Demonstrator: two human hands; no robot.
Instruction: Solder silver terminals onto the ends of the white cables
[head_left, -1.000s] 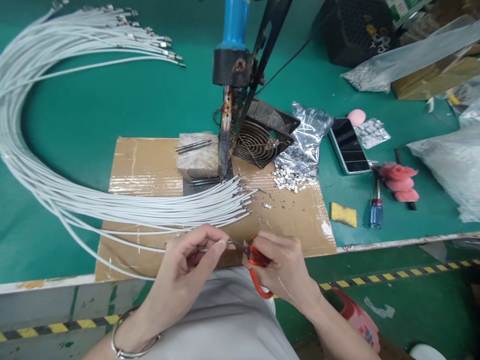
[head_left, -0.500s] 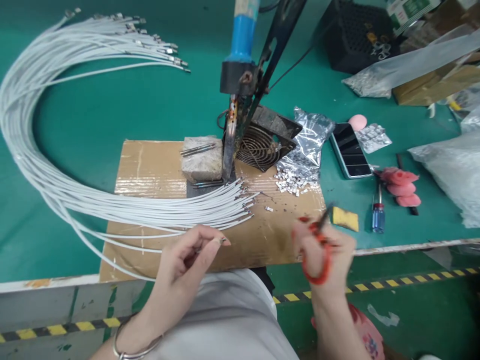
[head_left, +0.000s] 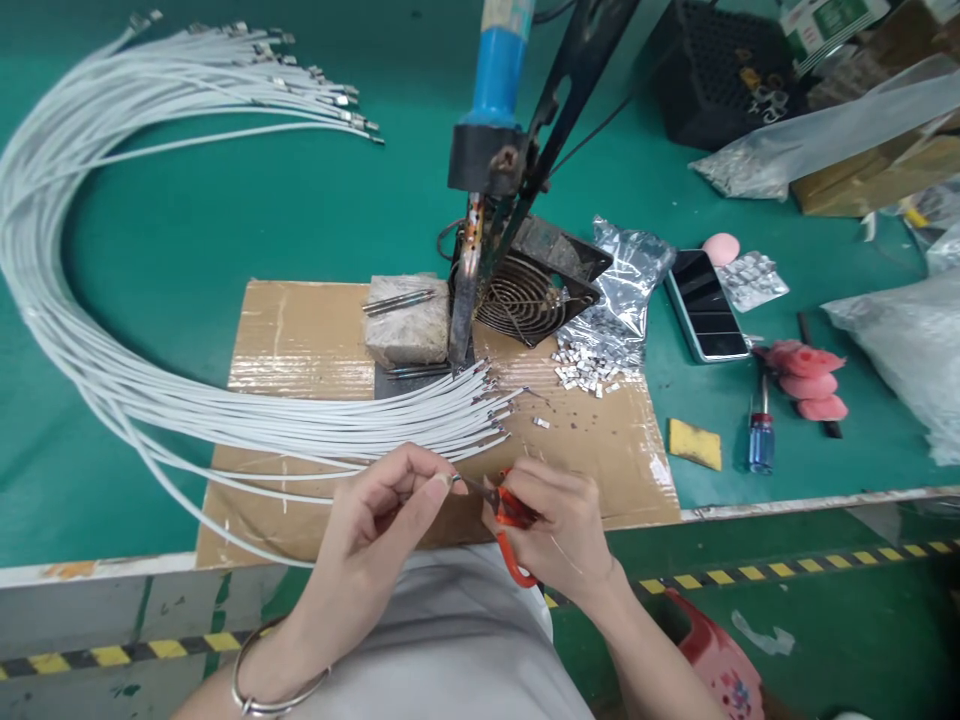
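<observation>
My left hand [head_left: 394, 520] pinches the end of a white cable [head_left: 255, 490] between thumb and forefinger, with only a short dark tip showing past the fingers. In my right hand [head_left: 559, 520] is a pair of scissors [head_left: 517, 562] with orange handles. Their blade tips point left and meet the cable end at my left fingertips; whether the blades are apart I cannot tell. Just beyond my hands lies a thick bundle of white cables [head_left: 300, 415], its near ends fanned out over a cardboard sheet [head_left: 600, 470].
A soldering iron [head_left: 495, 80] on a stand points down beside a grey block [head_left: 405, 335]. Behind it sits a small fan [head_left: 525, 295]. Small white connectors [head_left: 585, 368] spill from a plastic bag. A phone [head_left: 707, 305], yellow sponge [head_left: 694, 443] and screwdriver [head_left: 760, 440] lie rightward.
My right hand has swung left with the scissors, from near the yellow sponge to my left fingertips. The left hand keeps its pinch in nearly the same place.
</observation>
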